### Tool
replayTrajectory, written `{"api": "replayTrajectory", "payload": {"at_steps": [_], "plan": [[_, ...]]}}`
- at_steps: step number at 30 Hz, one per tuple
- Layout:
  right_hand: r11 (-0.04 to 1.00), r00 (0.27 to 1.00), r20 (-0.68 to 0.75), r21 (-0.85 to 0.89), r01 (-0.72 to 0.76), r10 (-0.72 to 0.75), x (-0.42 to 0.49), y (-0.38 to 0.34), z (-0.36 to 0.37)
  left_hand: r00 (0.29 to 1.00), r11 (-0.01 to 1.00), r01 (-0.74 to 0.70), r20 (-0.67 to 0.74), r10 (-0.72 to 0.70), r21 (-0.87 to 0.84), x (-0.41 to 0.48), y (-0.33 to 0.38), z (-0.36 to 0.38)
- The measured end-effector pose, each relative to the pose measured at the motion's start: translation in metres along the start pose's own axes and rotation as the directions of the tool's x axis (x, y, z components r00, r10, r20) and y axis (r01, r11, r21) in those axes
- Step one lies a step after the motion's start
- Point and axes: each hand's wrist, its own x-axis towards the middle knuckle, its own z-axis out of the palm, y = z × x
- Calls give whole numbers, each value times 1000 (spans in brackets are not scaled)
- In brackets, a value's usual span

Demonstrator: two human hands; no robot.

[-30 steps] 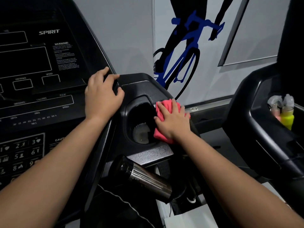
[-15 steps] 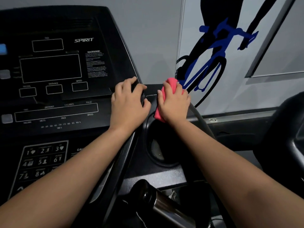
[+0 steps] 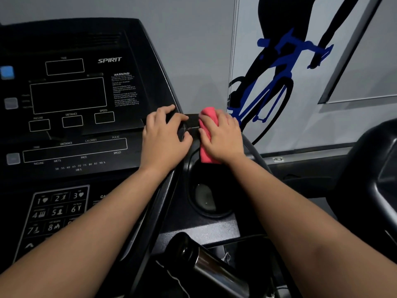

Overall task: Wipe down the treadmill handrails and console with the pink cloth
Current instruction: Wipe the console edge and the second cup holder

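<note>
The right hand (image 3: 221, 138) holds the pink cloth (image 3: 206, 127) bunched under its palm. The fingers are curled over the top of the cloth and the thumb lies along its left side, pressing it onto the black panel just right of the console (image 3: 71, 100). The cloth's lower end hangs over the far rim of the cup holder (image 3: 206, 194).

A second ago the cloth sat lower, on the right rim of the cup holder. Half a second ago it had come up to the panel's top edge, and it is still there, though a little more of it now trails down toward the cup holder.

The left hand (image 3: 165, 140) has kept its place on the right edge of the console. It rests there with the fingers loosely bent and spread and holds nothing. The two hands lie just beside each other, with the thumbs near but apart.

The view has swung left since the first frame. More of the console's display boxes and the keypad (image 3: 58, 211) now show. The neighbouring machine (image 3: 373, 173) is cut to a dark curve at the right, and the bottles seen on it earlier are out of view.

A shiny metal grip (image 3: 212, 267) sits low in the frame between the forearms. The cyclist graphic (image 3: 277, 67) fills the wall behind.
</note>
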Motion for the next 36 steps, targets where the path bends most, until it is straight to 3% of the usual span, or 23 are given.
{"api": "replayTrajectory", "payload": {"at_steps": [4,8,13,18,21,25,30,33,36], "plan": [[965,975,37,139,-223,220,-14,22,-10,1000,1000,3,9,-3,-13,0,0,-2],[834,860,231,226,-503,455,-39,51,-14,1000,1000,3,19,-3,-19,-2,1,-3],[842,861,314,245,-481,400,-72,72,-22,1000,1000,2,25,-1,-15,-3,2,-3],[823,817,273,127,-554,508,-73,59,-24,1000,1000,-9,14,9,10,-2,3,-2],[844,835,155,18,-536,527,-57,36,-17,1000,1000,-17,5,17,12,-2,3,-1],[877,877,-7,2,-481,481,-25,5,1,1000,1000,-18,-11,18,6,-2,3,1],[975,950,-229,-12,-220,212,0,-25,19,998,999,-28,-59,29,27,0,0,5],[995,963,-265,-71,-65,44,1,-34,28,997,999,-21,-74,24,35,1,0,6],[998,970,-242,-59,8,-22,-5,-36,31,998,999,-11,-66,14,35,1,0,6]]}}
